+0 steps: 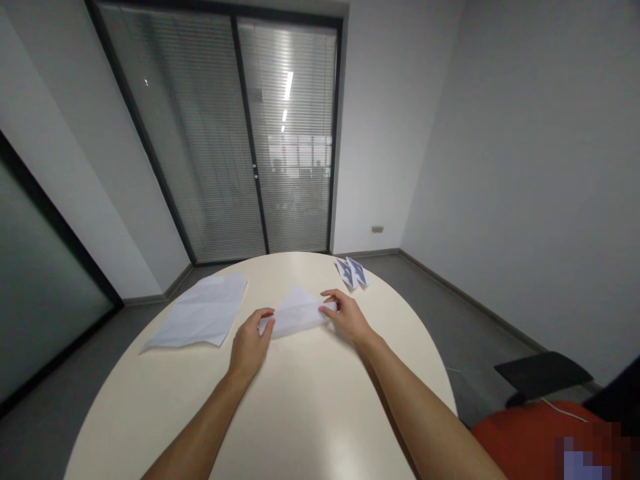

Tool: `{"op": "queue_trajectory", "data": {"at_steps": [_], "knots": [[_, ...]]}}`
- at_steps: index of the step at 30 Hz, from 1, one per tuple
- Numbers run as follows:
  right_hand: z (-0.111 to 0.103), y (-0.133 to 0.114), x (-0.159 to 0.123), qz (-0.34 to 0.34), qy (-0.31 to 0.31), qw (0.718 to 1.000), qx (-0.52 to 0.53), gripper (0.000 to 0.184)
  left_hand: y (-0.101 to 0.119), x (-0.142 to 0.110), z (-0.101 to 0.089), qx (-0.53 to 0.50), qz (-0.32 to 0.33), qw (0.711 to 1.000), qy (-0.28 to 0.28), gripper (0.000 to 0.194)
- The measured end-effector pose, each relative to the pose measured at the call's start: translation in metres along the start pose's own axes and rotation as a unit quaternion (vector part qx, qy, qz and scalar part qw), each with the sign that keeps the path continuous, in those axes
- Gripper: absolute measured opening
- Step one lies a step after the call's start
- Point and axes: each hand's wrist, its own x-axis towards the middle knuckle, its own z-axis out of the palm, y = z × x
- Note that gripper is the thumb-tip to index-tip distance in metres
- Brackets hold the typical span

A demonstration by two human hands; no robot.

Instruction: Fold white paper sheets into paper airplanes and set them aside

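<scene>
Between my two hands, just above or on the round table, is a folded sheet of white paper (297, 315). It has a pointed top and a straight folded band along its lower side. My left hand (251, 341) pinches the left end of the band between thumb and fingers. At the right end, my right hand (347, 316) grips the paper with its thumb in front and fingers behind. Whether the paper's lower edge touches the table is hard to tell.
A larger creased white sheet (205, 312) lies on the left of the cream round table (290, 407). Two small folded blue-and-white paper pieces (352, 273) stand near the far right edge. An orange chair (520, 433) with a black armrest (543, 373) is at the lower right.
</scene>
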Motion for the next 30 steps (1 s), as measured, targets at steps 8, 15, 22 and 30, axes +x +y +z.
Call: {"op": "queue_trajectory", "data": {"at_steps": [8,15,22,30], "knots": [[0.002,0.004,0.001,0.041,0.009,0.994,0.103,0.053,-0.007,0.003,0.005,-0.041,-0.034,0.998,0.021,0.029],[0.002,0.009,-0.004,0.066,-0.032,0.996,-0.042,0.049,-0.02,0.002,0.008,0.005,-0.071,0.996,-0.048,0.024],[0.004,0.002,-0.007,0.049,-0.081,0.983,-0.156,0.044,-0.013,-0.005,0.007,0.136,-0.051,0.984,-0.107,0.023],[0.008,-0.005,-0.006,0.016,-0.059,0.966,-0.253,0.035,-0.013,-0.007,0.008,0.199,0.09,0.968,-0.127,0.043]]}}
